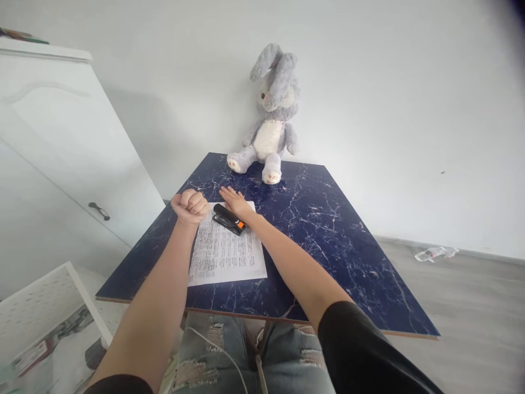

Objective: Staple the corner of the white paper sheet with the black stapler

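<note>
A black stapler (228, 219) with an orange end lies across the far edge of a printed sheet (225, 253), which sits toward the desk's (328, 230) near left corner. The right hand (234, 200) lies flat and open, holding nothing, on the sheet's far edge just beyond the stapler, apparently pinning the paper. The left hand (190, 206), clenched in an empty fist, hovers at the sheet's far left corner. A plush rabbit (268, 120) sits at the far edge.

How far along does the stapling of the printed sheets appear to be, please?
Done: the printed sheets lie on the blue table, with the stapler at their top edge. In hand: the right hand lies flat beside it; the left hand is a raised fist. Left: no staple can be made out.
</note>
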Tool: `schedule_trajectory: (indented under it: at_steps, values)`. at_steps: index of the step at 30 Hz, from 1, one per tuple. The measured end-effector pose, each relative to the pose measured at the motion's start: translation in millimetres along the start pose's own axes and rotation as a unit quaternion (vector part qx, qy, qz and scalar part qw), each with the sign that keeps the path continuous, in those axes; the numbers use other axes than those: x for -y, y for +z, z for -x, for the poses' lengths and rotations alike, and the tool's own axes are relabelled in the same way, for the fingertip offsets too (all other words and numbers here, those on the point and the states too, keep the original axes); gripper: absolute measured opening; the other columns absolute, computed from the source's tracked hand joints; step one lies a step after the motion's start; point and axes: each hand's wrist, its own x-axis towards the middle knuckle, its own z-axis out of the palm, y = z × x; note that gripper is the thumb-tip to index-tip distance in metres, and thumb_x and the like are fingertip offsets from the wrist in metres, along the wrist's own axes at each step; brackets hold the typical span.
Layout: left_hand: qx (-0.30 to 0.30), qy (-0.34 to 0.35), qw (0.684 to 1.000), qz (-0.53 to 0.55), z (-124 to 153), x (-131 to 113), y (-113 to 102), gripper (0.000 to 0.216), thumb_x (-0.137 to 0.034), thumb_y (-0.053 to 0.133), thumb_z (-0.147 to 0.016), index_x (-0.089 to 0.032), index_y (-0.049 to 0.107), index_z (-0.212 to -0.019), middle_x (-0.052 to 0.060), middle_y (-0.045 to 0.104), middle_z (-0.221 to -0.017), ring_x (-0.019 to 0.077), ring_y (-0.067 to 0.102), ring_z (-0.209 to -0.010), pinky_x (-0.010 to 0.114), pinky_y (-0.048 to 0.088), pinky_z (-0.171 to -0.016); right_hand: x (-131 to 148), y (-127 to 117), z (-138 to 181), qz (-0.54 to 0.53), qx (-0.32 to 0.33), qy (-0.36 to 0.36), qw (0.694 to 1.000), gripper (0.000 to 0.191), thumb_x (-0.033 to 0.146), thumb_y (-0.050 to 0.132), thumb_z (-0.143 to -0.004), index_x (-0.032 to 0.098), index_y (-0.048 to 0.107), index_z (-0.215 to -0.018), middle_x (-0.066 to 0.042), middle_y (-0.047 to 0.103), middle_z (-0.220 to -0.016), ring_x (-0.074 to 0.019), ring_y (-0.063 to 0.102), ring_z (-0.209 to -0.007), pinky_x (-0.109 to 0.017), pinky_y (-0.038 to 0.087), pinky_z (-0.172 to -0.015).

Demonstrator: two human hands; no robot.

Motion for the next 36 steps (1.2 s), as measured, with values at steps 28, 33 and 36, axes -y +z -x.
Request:
schedule_trajectory:
  at_steps: [28, 33, 36]
  values:
    - [0.024, -0.091, 0.86, -0.502, 2, 124, 68, 0.017, -0.012, 0.053, -0.062, -0.019, 0.068, -0.068, 0.003, 0.069, -0.074, 0.0203, 0.064, -0.078, 0.034, 0.05, -0.082, -40, -89, 196, -0.133, -0.014, -0.047, 0.99, 0.038, 0.029, 0.074, -0.086, 0.019, 0.066, -0.122, -0.006, 0.066, -0.104, -0.0156, 0.053, -0.075, -0.03, 0.044, -0.072]
    - [-0.009, -0.055, 0.918, -0.393, 8, 126, 59, 0.021, -0.018, 0.054, -0.068, -0.018, 0.075, -0.074, 0.008, 0.076, -0.085, 0.0224, 0.069, -0.087, 0.036, 0.053, -0.088, -70, -85, 198, -0.285, 0.061, -0.07, 0.954, 0.044, 0.051, 0.07, -0.094, 0.018, 0.073, -0.123, -0.007, 0.065, -0.106, -0.017, 0.054, -0.083, -0.03, 0.045, -0.075]
    - [-0.075, -0.067, 0.961, -0.257, 5, 122, 57, 0.017, -0.024, 0.062, -0.072, -0.017, 0.075, -0.08, 0.01, 0.079, -0.097, 0.0227, 0.073, -0.092, 0.038, 0.055, -0.095, -76, -79, 198, -0.353, 0.06, -0.044, 0.933, 0.049, 0.058, 0.073, -0.091, 0.017, 0.077, -0.119, -0.007, 0.067, -0.105, -0.017, 0.055, -0.084, -0.029, 0.044, -0.074]
